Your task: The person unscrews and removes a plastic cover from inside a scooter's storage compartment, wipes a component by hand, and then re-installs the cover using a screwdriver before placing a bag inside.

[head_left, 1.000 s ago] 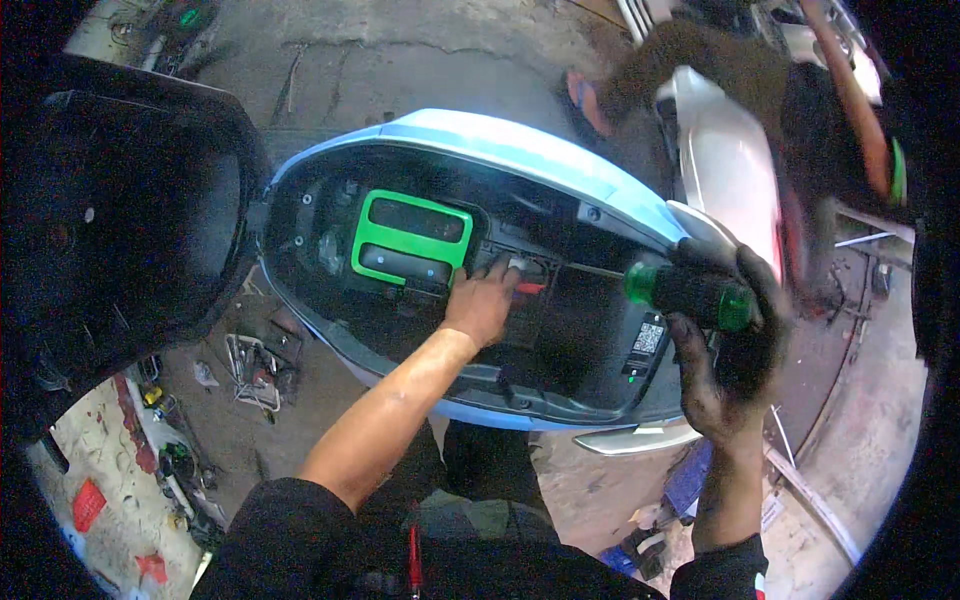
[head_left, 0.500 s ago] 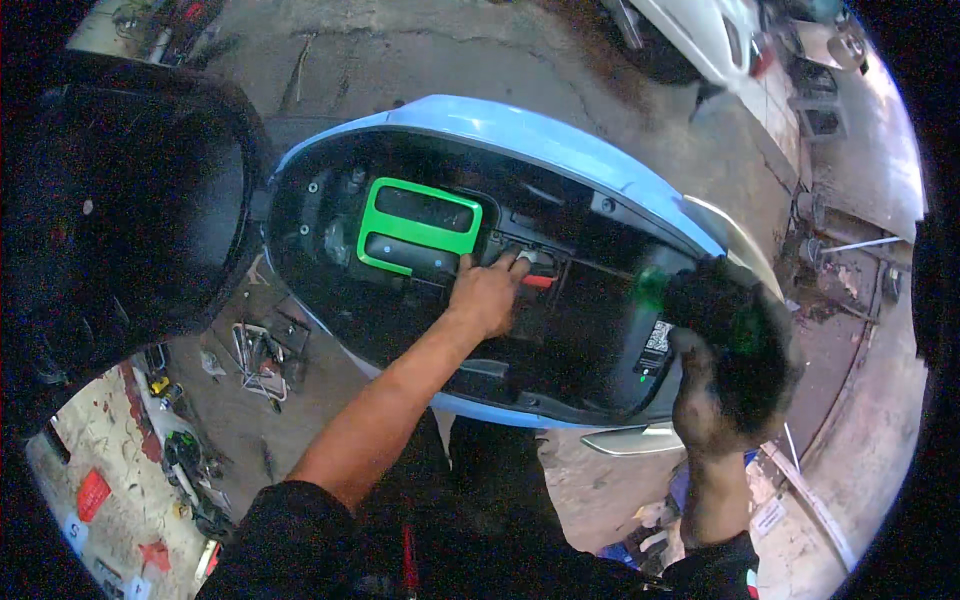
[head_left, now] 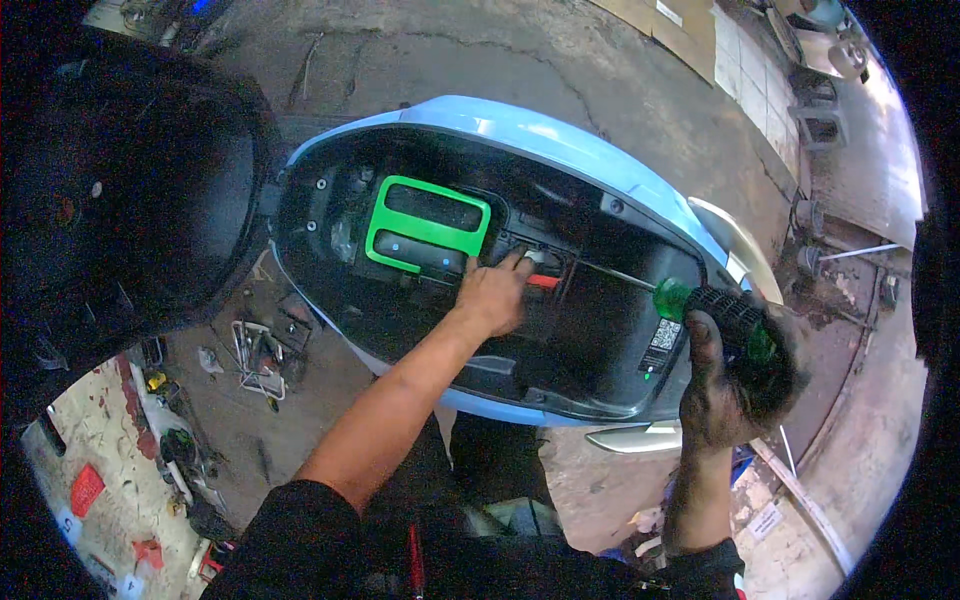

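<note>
The blue scooter body (head_left: 520, 128) surrounds an open black under-seat compartment (head_left: 560, 365). A green frame (head_left: 428, 232) lies in its left half, beside a recess with a red part (head_left: 545, 282) and a small pale piece. My left hand (head_left: 490, 295) reaches into that recess, fingers stretched and somewhat apart, fingertips touching the parts there; exactly what they touch is partly hidden. My right hand (head_left: 735, 380) is closed round the green-and-black handle (head_left: 720, 310) of a screwdriver, whose long thin shaft (head_left: 610, 271) runs left toward the recess by my left fingers.
The raised black seat (head_left: 150, 190) fills the left side. A metal stand (head_left: 258, 355) and assorted parts lie on the concrete floor below it. A white tiled strip (head_left: 750, 95), white stool-like items (head_left: 820, 130) and long rods (head_left: 800, 500) are along the right.
The other person and the white vehicle part at the upper right have left the view. My hands stay in nearly the same places, shifted slightly right in the picture with the scooter.
</note>
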Available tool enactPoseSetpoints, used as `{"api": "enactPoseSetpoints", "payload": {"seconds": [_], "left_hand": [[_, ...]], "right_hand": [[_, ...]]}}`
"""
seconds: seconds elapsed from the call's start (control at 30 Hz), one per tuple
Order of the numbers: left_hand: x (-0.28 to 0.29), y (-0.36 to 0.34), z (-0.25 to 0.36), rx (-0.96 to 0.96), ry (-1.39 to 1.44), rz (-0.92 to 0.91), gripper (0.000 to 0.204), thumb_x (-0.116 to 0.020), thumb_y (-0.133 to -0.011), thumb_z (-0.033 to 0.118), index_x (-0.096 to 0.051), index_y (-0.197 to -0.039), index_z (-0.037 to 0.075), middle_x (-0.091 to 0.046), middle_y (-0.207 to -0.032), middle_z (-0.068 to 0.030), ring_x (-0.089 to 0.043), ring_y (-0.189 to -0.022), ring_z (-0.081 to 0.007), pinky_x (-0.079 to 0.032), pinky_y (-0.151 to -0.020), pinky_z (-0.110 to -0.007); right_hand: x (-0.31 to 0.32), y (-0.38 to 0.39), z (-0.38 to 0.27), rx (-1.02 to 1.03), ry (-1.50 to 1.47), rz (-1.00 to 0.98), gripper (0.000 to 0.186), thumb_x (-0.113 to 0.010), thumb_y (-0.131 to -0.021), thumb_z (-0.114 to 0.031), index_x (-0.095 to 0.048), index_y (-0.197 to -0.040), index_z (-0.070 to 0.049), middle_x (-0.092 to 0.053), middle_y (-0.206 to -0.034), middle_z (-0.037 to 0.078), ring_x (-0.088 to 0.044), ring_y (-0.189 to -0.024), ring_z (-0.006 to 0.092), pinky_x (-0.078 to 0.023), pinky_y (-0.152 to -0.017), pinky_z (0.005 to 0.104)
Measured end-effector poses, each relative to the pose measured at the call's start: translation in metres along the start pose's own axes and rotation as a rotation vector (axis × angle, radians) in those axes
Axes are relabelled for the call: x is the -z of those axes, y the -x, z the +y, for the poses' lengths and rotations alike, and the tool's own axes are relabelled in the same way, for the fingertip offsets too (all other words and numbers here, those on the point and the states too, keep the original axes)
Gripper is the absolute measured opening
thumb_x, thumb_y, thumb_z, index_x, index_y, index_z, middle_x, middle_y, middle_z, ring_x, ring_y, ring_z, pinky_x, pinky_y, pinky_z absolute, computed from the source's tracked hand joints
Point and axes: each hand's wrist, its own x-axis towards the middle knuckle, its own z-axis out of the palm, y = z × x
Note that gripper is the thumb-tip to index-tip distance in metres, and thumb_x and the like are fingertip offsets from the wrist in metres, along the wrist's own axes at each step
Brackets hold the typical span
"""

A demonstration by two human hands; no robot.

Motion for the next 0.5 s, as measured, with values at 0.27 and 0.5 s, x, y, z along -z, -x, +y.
{"api": "enactPoseSetpoints", "payload": {"seconds": [0.27,0.5], "left_hand": [[0.003,0.004,-0.002,-0.037,0.032,0.029,0.066,-0.07,-0.064,0.015,-0.041,-0.123,0.009,-0.044,-0.131,-0.0146,-0.056,-0.105,-0.0342,-0.032,-0.097,-0.058],[0.005,0.004,-0.001,-0.027,0.039,0.008,0.059,-0.068,-0.067,0.013,-0.046,-0.121,0.008,-0.045,-0.131,-0.0138,-0.056,-0.105,-0.0349,-0.034,-0.096,-0.055]], "right_hand": [[0.013,0.007,-0.008,0.002,0.031,-0.092,0.055,-0.075,-0.074,-0.02,-0.046,-0.118,-0.005,-0.059,-0.108,0.02,-0.056,-0.091,0.0306,-0.045,-0.086,0.0393],[0.017,-0.015,-0.014,0.128,-0.052,-0.225,0.049,-0.073,-0.076,-0.018,-0.046,-0.115,-0.004,-0.06,-0.105,0.017,-0.058,-0.092,0.031,-0.046,-0.083,0.0387]]}}
